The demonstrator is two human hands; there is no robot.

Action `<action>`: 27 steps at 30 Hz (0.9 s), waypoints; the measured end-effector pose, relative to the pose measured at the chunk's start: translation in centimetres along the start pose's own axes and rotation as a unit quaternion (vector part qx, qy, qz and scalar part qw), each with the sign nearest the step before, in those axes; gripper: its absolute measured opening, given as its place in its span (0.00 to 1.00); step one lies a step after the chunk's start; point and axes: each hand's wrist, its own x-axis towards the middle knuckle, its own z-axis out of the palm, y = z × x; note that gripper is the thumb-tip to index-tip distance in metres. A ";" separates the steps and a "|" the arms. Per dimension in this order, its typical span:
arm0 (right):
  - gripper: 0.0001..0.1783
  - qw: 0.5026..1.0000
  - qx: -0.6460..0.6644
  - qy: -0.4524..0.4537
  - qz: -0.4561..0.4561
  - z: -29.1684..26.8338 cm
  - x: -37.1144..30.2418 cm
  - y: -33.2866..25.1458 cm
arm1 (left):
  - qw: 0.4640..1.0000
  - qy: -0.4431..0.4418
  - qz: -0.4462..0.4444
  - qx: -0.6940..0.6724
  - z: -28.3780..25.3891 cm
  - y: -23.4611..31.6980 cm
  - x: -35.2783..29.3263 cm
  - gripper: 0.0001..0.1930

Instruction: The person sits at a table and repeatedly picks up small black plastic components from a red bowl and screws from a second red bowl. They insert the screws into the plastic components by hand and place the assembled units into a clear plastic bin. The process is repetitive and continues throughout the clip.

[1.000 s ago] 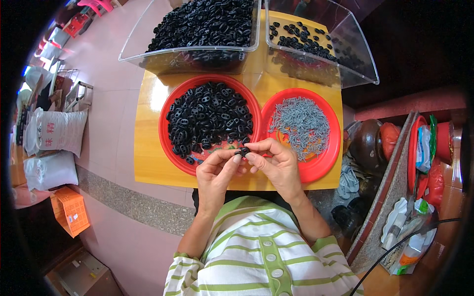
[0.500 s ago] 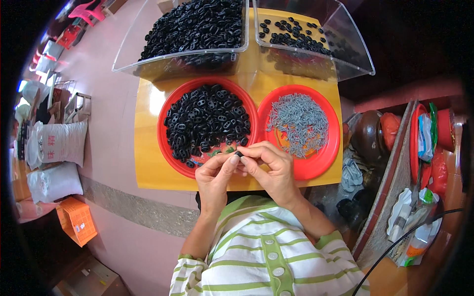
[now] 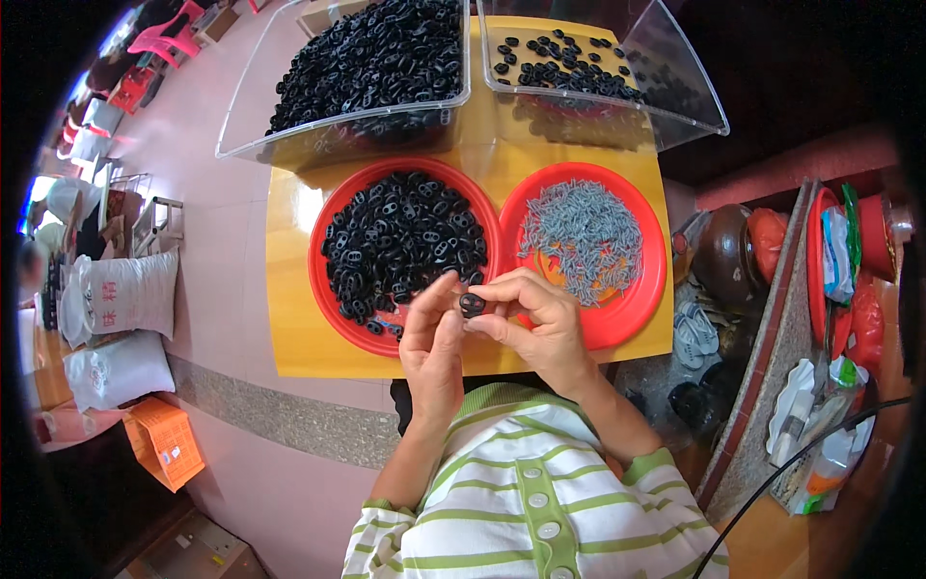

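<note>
Between the thumb and forefinger of my right hand (image 3: 546,333) is a small black oval plastic piece (image 3: 472,305) with holes through its face. My left hand (image 3: 430,352) is close beside it, thumb and fingers apart, with nothing visible in them. Both hands are over the near edge of the yellow table (image 3: 293,333). Just beyond my left hand, a red round tray (image 3: 322,304) holds a heap of similar black pieces (image 3: 400,241). To its right, a red plate (image 3: 648,289) carries a pile of grey screws (image 3: 584,236).
At the table's far side stand two clear plastic bins: the left bin (image 3: 289,137) is heaped with black pieces, the right bin (image 3: 709,111) has fewer. White sacks (image 3: 125,294) and an orange basket (image 3: 164,444) are on the left. A brown jar (image 3: 721,246) stands at the right.
My left fingers have parted from the black piece, which now sits in my right fingertips with its holed face showing. The whole view has shifted slightly.
</note>
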 end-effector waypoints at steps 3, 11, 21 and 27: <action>0.14 0.997 0.063 -0.026 0.033 -0.5 -0.1 0.2 | 0.988 -0.083 0.095 0.084 -1.8 -1.1 0.3 0.16; 0.12 0.989 0.128 -0.053 0.043 -1.0 -1.3 0.9 | 0.920 -0.154 0.275 0.232 -2.3 -1.6 0.2 0.12; 0.09 0.984 0.132 -0.073 0.099 -0.8 -1.6 0.9 | 0.932 -0.134 0.257 0.218 -3.1 -2.5 0.1 0.13; 0.08 0.975 0.151 -0.091 0.137 -0.7 -0.9 0.9 | 0.927 -0.124 0.266 0.235 -3.2 -2.1 0.6 0.13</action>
